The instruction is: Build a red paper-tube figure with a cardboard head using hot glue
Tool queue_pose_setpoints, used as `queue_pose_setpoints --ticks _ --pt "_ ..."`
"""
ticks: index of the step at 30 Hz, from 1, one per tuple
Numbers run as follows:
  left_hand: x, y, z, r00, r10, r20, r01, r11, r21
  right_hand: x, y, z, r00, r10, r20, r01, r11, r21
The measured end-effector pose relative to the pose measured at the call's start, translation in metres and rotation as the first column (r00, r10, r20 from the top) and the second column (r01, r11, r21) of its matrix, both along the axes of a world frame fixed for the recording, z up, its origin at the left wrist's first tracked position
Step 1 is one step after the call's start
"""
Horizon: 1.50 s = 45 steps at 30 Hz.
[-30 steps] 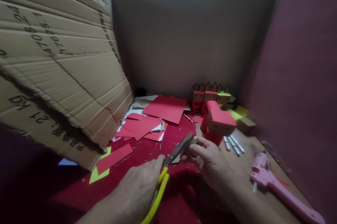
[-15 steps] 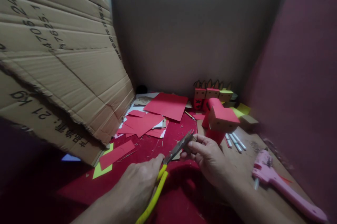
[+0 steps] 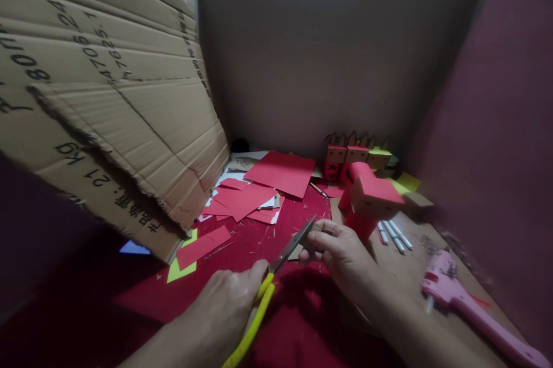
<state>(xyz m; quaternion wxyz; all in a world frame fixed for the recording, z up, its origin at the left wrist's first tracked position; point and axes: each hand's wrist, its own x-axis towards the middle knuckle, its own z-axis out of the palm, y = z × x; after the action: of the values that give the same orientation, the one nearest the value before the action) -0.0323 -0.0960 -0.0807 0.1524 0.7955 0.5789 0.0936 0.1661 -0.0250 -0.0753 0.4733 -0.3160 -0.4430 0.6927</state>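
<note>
My left hand (image 3: 231,299) is closed around the yellow handles of the scissors (image 3: 254,322), whose metal blades point up and to the right. The blades look nearly together, their tips at the fingers of my right hand (image 3: 341,247). Between my right thumb and fingers is a small brown cardboard piece (image 3: 310,241), partly hidden by the blades and fingers. Just beyond that hand stands a red paper figure (image 3: 375,195) with a boxy cardboard head. Below the blades, a flat light scrap (image 3: 295,252) lies on the red surface.
Red paper sheets (image 3: 283,174) lie in a pile at the back. A large cardboard sheet (image 3: 129,97) leans at the left. To the right are a pink glue gun (image 3: 458,293), white markers (image 3: 395,235) and several small box-headed figures (image 3: 358,155). Shreds are scattered on the red surface (image 3: 259,253).
The view has turned slightly left, so the background sits further right. The scissor blades look closer together than before. Both hands keep their holds.
</note>
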Motion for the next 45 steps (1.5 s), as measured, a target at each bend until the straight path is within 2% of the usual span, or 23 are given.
queue_pose_setpoints --ticks 3,6,9,12,15,19,21,22,24,25,26,27,29,30,32,34,36,37,38,40,42,45 --pt "-0.005 -0.002 0.0 0.99 0.064 0.123 -0.065 0.998 0.004 0.0 -0.001 0.002 0.998 0.014 0.057 -0.013 1.0 -0.017" --pt "-0.007 0.0 -0.004 0.948 0.121 0.293 -0.131 0.991 0.014 0.0 0.0 0.001 0.999 0.038 0.029 -0.038 0.999 0.015" --pt "-0.004 0.004 -0.015 0.875 0.171 0.452 -0.196 0.981 0.009 0.0 0.001 -0.001 0.999 0.028 0.027 -0.028 0.999 0.014" --pt "0.002 0.009 -0.017 0.783 0.211 0.584 -0.196 0.976 -0.09 0.0 -0.001 -0.002 0.998 0.032 0.053 -0.034 0.999 0.034" --pt "0.015 0.012 0.0 0.68 0.201 0.705 -0.151 0.979 -0.135 0.0 -0.006 0.0 0.989 0.031 0.144 -0.049 0.991 0.123" --pt "0.033 0.019 0.032 0.504 0.251 0.826 -0.224 0.962 -0.156 0.0 -0.013 0.004 0.943 -0.056 0.327 -0.052 0.948 0.313" --pt "0.04 0.024 0.037 0.438 0.238 0.867 -0.193 0.967 -0.168 0.0 -0.015 0.0 0.895 -0.176 0.41 -0.059 0.864 0.5" --pt "0.042 0.027 0.036 0.405 0.233 0.884 -0.173 0.969 -0.176 0.0 -0.015 -0.003 0.862 -0.274 0.426 -0.056 0.783 0.619" --pt "0.045 0.032 0.03 0.331 0.241 0.912 -0.147 0.968 -0.202 0.0 -0.016 -0.012 0.787 -0.479 0.39 -0.066 0.563 0.824" --pt "0.046 0.034 0.025 0.293 0.257 0.921 -0.139 0.965 -0.224 -0.001 -0.016 -0.017 0.751 -0.555 0.359 -0.084 0.459 0.885" --pt "0.047 0.036 0.021 0.257 0.278 0.925 -0.125 0.959 -0.254 -0.001 -0.017 -0.021 0.722 -0.606 0.335 -0.108 0.379 0.919" --pt "0.048 0.037 0.018 0.221 0.302 0.928 -0.105 0.953 -0.285 -0.001 -0.018 -0.024 0.7 -0.636 0.324 -0.133 0.33 0.935" --pt "0.048 0.039 0.015 0.161 0.327 0.931 -0.064 0.945 -0.32 -0.002 -0.021 -0.024 0.691 -0.643 0.331 -0.165 0.306 0.938" --pt "0.048 0.039 0.016 0.155 0.32 0.935 -0.051 0.947 -0.316 -0.002 -0.023 -0.021 0.704 -0.62 0.346 -0.17 0.327 0.93" --pt "0.045 0.039 0.02 0.208 0.275 0.939 -0.072 0.961 -0.266 -0.001 -0.026 -0.012 0.75 -0.528 0.399 -0.162 0.439 0.884" --pt "0.041 0.037 0.025 0.322 0.203 0.925 -0.076 0.979 -0.188 0.001 -0.026 -0.001 0.794 -0.398 0.46 -0.119 0.64 0.759" --pt "0.038 0.034 0.03 0.425 0.116 0.898 -0.02 0.993 -0.119 0.003 -0.023 0.008 0.852 -0.236 0.468 -0.059 0.844 0.533" --pt "0.037 0.033 0.032 0.463 0.07 0.884 0.009 0.996 -0.083 0.005 -0.021 0.011 0.883 -0.151 0.445 -0.047 0.914 0.404" --pt "0.037 0.032 0.033 0.498 0.03 0.867 0.026 0.998 -0.049 0.006 -0.018 0.012 0.909 -0.064 0.411 -0.06 0.958 0.281" --pt "0.036 0.03 0.035 0.573 -0.015 0.819 0.011 1.0 0.01 0.008 -0.014 0.012 0.935 0.089 0.343 -0.13 0.987 0.098" --pt "0.033 0.03 0.036 0.648 0.008 0.762 -0.052 0.998 0.034 0.009 -0.012 0.009 0.942 0.158 0.295 -0.165 0.986 0.001" --pt "0.022 0.027 0.033 0.77 0.157 0.619 -0.216 0.976 0.021 0.009 -0.01 0.007 0.976 0.067 0.208 -0.056 0.997 -0.056"
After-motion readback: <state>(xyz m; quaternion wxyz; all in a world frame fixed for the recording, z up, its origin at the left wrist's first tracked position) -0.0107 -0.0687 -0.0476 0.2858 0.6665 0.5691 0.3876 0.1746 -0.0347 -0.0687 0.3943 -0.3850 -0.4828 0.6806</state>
